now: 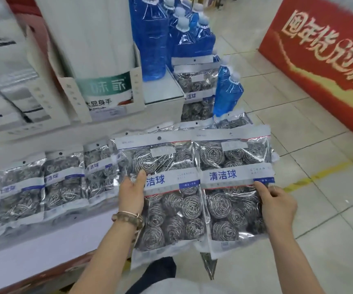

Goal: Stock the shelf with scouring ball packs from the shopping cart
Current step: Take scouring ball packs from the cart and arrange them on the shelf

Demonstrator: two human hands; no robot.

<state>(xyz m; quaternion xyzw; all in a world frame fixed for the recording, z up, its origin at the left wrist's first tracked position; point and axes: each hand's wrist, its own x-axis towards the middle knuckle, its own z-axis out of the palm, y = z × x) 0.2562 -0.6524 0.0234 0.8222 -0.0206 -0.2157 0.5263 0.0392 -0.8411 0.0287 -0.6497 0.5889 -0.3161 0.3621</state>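
This is a shop, likely a supermarket aisle. Identical scouring ball packs [63, 187] lie in a row along the shelf [33, 262] front edge, blue bottles [150, 39] crowd its far corner, and a red promotional stand [319, 81] sits on the tiled floor [330, 209].

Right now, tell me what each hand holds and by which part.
Left hand holds the left pack by its left edge, thumb on the front. Right hand holds the right pack by its right edge.

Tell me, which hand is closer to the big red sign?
Right. The right hand grips a pack on the side where the red sign stands, below it. The left hand holds the other pack, farther over toward the shelf.
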